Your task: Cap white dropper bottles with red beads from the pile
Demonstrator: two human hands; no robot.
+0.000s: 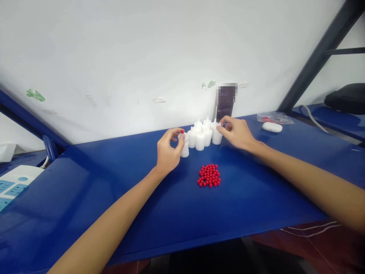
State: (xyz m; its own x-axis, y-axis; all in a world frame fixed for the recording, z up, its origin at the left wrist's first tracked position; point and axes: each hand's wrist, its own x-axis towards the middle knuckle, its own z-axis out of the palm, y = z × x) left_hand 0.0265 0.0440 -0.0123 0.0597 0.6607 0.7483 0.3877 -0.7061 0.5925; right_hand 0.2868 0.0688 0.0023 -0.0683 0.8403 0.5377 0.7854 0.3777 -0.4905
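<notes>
Between the thumb and forefinger of my left hand is a small red cap, so that hand is closed in a pinch. Right beside those fingers rises a stack of white round pieces, partly hidden by the thumb. My right hand is closed with thumb and fingertips on the upper part of a white squeeze bottle, which stands upright at the right end of a group. Several more white bottles with pointed nozzles stand close together between my hands. Nearer me lies a patch of many red caps.
A dark phone leans on the white wall behind the bottles. At the back right of the blue table are a white earbud case and a clear plastic bag with red bits. A power strip sits at the left.
</notes>
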